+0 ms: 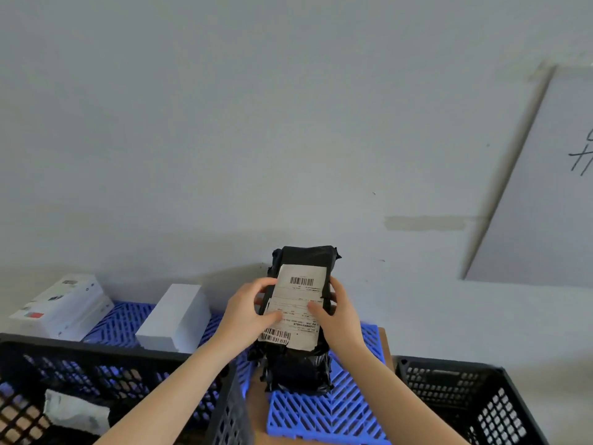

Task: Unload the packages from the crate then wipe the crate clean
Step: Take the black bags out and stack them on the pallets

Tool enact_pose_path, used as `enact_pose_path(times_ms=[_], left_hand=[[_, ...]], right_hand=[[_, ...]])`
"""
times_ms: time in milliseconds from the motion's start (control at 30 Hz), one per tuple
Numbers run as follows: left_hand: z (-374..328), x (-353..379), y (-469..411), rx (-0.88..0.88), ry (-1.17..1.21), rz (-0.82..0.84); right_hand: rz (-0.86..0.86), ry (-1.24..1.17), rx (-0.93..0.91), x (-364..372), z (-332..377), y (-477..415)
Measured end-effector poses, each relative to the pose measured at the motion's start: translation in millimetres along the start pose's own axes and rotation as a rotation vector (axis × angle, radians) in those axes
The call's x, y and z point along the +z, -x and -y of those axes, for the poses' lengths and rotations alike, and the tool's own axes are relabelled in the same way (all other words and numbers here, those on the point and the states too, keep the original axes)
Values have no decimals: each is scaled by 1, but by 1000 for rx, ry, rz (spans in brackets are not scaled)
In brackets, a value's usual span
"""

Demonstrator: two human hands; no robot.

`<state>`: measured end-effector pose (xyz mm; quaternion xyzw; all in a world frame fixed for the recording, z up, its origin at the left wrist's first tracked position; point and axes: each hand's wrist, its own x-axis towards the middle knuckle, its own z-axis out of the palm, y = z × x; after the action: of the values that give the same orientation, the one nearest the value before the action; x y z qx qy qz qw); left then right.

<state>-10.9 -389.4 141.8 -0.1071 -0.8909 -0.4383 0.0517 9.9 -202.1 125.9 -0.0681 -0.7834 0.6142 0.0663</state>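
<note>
Both hands on it now, left hand [247, 311] and right hand [337, 313] gripping the black package [305, 316] by its sides, upright above the blue pallet [324, 412], between two black crates [224, 399].

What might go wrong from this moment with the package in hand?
The black package is held upright by the left hand and right hand, thumbs on its white label; the slick bag might slip. Stood on end on the blue slatted pallet, it may topple.
</note>
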Motion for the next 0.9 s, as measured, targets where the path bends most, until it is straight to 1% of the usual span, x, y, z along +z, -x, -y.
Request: enact_pose_path(times_ms=[200,433,600,733,800,900], left_hand=[[43,16,-47,-27,-22,111],[80,33,-77,-45,-64,170],[88,39,-86,-88,-51,219],[89,38,-87,-96,-66,247],[86,35,-83,-91,-75,241],[79,23,-74,-97,-58,186]], right_hand=[[-45,65,47,22,-21,-44],[-12,186,111,44,-55,-73],[4,310,91,50,-69,-86],[21,323,71,49,-70,-88],[11,341,49,47,-68,-85],[-18,317,16,41,-58,-79]])
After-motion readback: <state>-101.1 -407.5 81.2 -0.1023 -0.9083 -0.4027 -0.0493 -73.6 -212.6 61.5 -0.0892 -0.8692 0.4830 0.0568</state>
